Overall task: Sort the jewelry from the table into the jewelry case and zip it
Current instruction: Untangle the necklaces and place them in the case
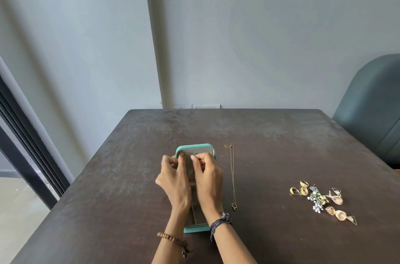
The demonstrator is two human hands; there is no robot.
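Evidently your left hand [173,179] and right hand [207,177] were both raised over the open teal jewelry case [195,147], which lay flat on the dark table [121,177] with its lid end away from you; each hand's fingertips were pinched together on a thin chain [187,154] stretched between them across the pale lining of the lid; the other fingers were curled in. Your wrists covered most of the case — only the far rim, a strip of divided compartments between the forearms and the near teal edge were visible; what the compartments held could not be made out. A second gold necklace [233,177] lay stretched out on the table just to the right of the case, clasp at the far end, pendant at the near end. Well apart to the right sat a loose cluster — gold rings [299,189], flower-shaped earrings [316,198] and gold filigree earrings [340,214] — some touching one another. A grey-green chair [372,110] stood at the table's far right corner.
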